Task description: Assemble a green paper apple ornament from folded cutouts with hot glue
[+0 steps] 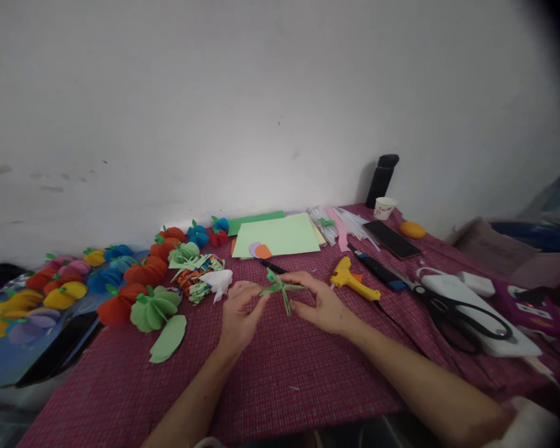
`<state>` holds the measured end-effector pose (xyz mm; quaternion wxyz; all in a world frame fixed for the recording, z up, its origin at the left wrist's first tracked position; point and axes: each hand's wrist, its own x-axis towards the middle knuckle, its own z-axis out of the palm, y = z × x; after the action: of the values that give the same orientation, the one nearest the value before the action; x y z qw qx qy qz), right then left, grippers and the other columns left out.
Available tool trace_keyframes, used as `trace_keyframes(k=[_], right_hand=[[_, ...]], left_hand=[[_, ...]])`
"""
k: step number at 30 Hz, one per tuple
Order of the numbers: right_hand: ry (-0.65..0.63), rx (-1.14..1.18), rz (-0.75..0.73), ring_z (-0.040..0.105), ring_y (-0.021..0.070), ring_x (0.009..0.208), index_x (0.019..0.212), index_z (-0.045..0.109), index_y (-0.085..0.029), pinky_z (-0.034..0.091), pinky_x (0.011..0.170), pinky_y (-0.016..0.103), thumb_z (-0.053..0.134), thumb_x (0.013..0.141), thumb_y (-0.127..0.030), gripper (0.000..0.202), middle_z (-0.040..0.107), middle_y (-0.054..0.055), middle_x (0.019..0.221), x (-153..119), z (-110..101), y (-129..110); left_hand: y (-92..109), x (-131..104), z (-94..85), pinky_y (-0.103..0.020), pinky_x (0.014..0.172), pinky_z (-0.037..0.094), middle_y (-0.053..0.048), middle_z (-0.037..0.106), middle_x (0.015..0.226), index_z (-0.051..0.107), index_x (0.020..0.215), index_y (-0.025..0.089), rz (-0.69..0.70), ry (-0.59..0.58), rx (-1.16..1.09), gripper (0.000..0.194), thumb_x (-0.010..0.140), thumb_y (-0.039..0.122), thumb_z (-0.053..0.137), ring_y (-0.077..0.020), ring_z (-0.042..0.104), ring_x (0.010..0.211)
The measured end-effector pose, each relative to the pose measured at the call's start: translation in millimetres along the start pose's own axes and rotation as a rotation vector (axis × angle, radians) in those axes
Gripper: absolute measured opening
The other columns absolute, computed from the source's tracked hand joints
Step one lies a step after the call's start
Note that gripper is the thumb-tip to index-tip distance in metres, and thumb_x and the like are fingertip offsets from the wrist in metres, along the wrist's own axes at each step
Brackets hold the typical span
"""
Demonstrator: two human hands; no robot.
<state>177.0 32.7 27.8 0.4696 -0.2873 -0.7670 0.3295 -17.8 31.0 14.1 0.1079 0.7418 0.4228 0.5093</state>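
Note:
Between my two hands, above the middle of the table, is a light green paper pumpkin (286, 291) with a few folded panels fanning out and a darker green tip on top. My left hand (238, 311) pinches its left side with thumb and fingertips. On the other side, my right hand (324, 305) has its fingers closed on the right panels. To the left lie a full light green paper pumpkin (155, 308) and a stack of light green paper cutouts (168, 339). A yellow glue gun (354, 280) rests just beyond my right hand.
Several coloured paper pumpkins (144, 272) crowd the left side. Paper scraps (198, 277), a white tissue (219, 283) and green sheets (280, 235) lie behind my hands. On the right are scissors (466, 317), a phone (392, 239), a paper cup (384, 208) and a black bottle (381, 180).

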Motion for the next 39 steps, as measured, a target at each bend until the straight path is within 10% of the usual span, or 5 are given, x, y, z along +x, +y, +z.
trace_keyframes(k=[15, 22, 32, 39], right_hand=[[0.024, 0.015, 0.12, 0.058, 0.0174, 0.086, 0.1, 0.061, -0.023, 0.043, 0.079, 0.031, 0.056, 0.077, -0.022, 0.024, 0.064, 0.003, 0.093, -1.6, 7.3, 13.3], [0.082, 0.154, 0.247, 0.058, 0.0161, 0.072, 0.09, 0.064, -0.023, 0.044, 0.069, 0.03, 0.058, 0.076, -0.029, 0.017, 0.066, 0.0, 0.081, -0.6, 8.3, 22.6], [0.06, 0.4, 0.328, 0.057, 0.0128, 0.068, 0.093, 0.062, -0.02, 0.045, 0.066, 0.027, 0.063, 0.071, -0.03, 0.024, 0.063, 0.0, 0.081, 1.7, 8.0, 25.3], [-0.012, 0.503, 0.341, 0.058, 0.0131, 0.077, 0.106, 0.055, -0.023, 0.046, 0.068, 0.026, 0.064, 0.071, -0.025, 0.036, 0.062, 0.002, 0.098, -0.1, 5.3, 20.7]], left_hand=[[7.2, -3.8, 0.0, -0.034, 0.081, 0.039, -0.003, 0.061, 0.087, 0.059, 0.08, 0.021, 0.073, 0.042, 0.159, 0.005, 0.075, 0.023, 0.059, -0.0175, 0.053, 0.086], [4.6, -4.8, 0.9, -0.039, 0.09, 0.037, -0.008, 0.055, 0.111, 0.043, 0.116, 0.022, -0.118, 0.008, -0.027, 0.054, 0.067, 0.027, 0.066, -0.0212, 0.051, 0.103], [1.3, -4.3, 5.4, -0.028, 0.078, 0.043, -0.002, 0.059, 0.086, 0.048, 0.107, 0.02, -0.318, -0.009, -0.339, 0.035, 0.074, 0.023, 0.059, -0.0147, 0.056, 0.083], [-5.8, -2.4, 5.0, -0.025, 0.071, 0.042, -0.004, 0.062, 0.086, 0.059, 0.092, 0.014, -0.543, -0.241, -0.717, 0.021, 0.075, 0.027, 0.059, -0.0132, 0.054, 0.075]])
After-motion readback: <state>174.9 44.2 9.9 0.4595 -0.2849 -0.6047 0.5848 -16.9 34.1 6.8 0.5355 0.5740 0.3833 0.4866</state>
